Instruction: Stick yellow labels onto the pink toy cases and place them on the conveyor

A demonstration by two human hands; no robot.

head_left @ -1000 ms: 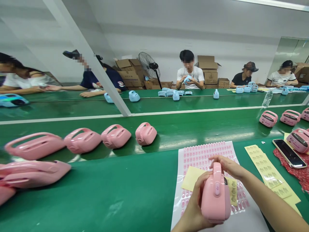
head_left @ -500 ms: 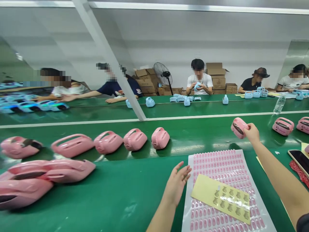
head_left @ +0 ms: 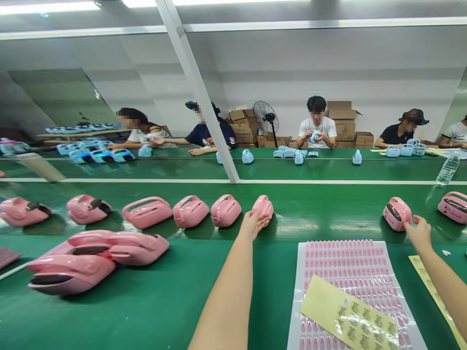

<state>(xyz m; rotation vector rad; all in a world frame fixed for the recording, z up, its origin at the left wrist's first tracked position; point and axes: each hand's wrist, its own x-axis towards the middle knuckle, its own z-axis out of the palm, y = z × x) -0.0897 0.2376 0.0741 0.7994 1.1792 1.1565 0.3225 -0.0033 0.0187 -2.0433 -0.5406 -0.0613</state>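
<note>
The left grip is open, fingers spread, at the near side of a plain pink case that sits on the glossy green strip beyond the desk; whether the fingers touch it, I cannot tell. The right grip is open too, its fingers loosely bent at the right side of a dark-windowed pink case, which stands farther right on the same strip; contact there is also unclear. More pink cases line up to the left of the plain one, and a cluster of pink cases lies on the desk at the left. Between the forearms lies a white sheet of pink oval pieces, a yellow label strip slanting across it. Across from these, a person in a white shirt holds a blue case
</note>
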